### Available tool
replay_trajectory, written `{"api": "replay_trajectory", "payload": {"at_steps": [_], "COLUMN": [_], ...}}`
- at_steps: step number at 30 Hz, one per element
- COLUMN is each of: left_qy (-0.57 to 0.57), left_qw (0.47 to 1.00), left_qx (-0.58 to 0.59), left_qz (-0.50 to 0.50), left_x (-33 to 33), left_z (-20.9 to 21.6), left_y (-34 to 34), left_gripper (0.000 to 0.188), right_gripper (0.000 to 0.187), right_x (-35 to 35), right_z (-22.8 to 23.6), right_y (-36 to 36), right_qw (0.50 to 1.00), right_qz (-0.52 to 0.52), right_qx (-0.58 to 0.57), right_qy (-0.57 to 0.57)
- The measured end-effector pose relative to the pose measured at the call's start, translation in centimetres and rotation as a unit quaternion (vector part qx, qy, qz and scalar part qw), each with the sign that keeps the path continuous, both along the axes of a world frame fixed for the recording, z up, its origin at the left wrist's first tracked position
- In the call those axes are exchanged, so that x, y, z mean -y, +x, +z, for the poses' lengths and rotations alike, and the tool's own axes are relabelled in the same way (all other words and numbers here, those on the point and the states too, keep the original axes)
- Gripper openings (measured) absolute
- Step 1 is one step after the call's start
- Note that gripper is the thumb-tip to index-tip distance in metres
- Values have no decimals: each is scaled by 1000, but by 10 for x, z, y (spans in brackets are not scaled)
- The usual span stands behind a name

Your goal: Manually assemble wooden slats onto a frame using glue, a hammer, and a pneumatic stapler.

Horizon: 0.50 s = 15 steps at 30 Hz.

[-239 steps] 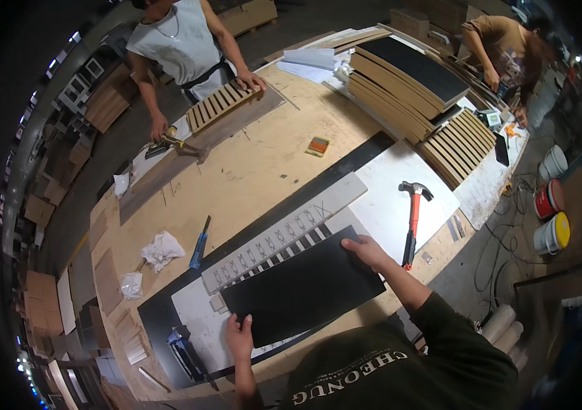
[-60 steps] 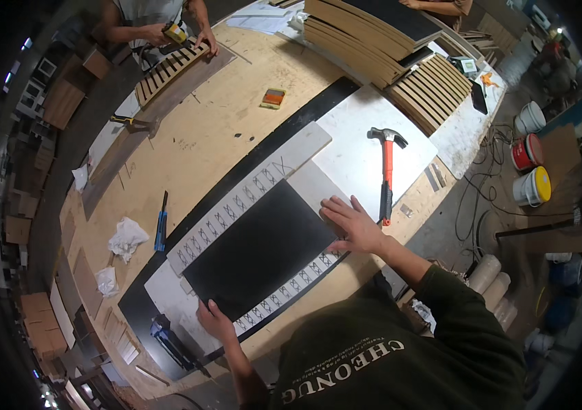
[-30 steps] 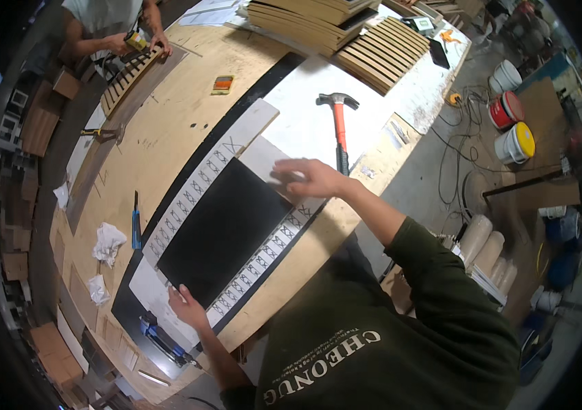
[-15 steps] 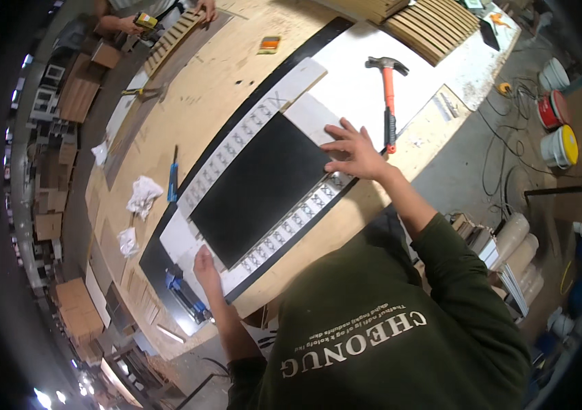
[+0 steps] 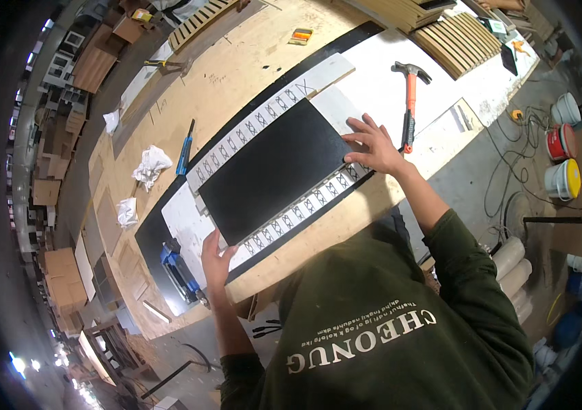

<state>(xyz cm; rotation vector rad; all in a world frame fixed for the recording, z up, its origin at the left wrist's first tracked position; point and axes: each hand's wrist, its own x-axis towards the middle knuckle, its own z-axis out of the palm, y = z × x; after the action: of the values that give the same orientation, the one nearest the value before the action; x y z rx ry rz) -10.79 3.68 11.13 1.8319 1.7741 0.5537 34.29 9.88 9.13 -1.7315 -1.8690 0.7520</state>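
A flat black rectangular panel [image 5: 274,171] lies slantwise on the bench, over white boards. Along its two long sides run pale strips [image 5: 246,130] with rows of dark crossed marks. My right hand [image 5: 380,152] is at the panel's right end, fingers spread, with the thumb and fingertips touching its edge and corner. At the near left corner is my left hand [image 5: 216,265], its thumb and fingers apart against the panel's end. Neither hand is wrapped round anything. The fingertips' undersides are hidden.
A claw hammer [image 5: 411,106] lies right of the panel. To the left are a blue utility knife [image 5: 185,149], crumpled white paper [image 5: 151,167] and a blue tool [image 5: 180,273]. Slatted wooden panels [image 5: 458,44] stand at the far right. Buckets [image 5: 562,179] and cables are on the floor.
The view has shifted, so the bench sits differently in the picture. My left hand's thumb and fingers have spread apart at the panel's corner. My right hand stays at the other end.
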Motion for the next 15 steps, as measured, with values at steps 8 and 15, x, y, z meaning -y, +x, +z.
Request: {"api": "replay_trajectory", "payload": {"at_steps": [8,15], "left_qy": [131,391], "left_qw": [979,917], "left_qx": [-154,-85], "left_qz": [-12,7], "left_x": [-25,-77], "left_z": [42,119], "left_y": [9,87], "left_gripper": [71,54], "right_gripper": [47,44], "right_x": [2,14], "right_z": [-13,-13], "right_y": [3,1], "right_qw": [1000,998], "right_qz": [12,-58], "right_qx": [-13,-18], "right_qy": [11,-7]}}
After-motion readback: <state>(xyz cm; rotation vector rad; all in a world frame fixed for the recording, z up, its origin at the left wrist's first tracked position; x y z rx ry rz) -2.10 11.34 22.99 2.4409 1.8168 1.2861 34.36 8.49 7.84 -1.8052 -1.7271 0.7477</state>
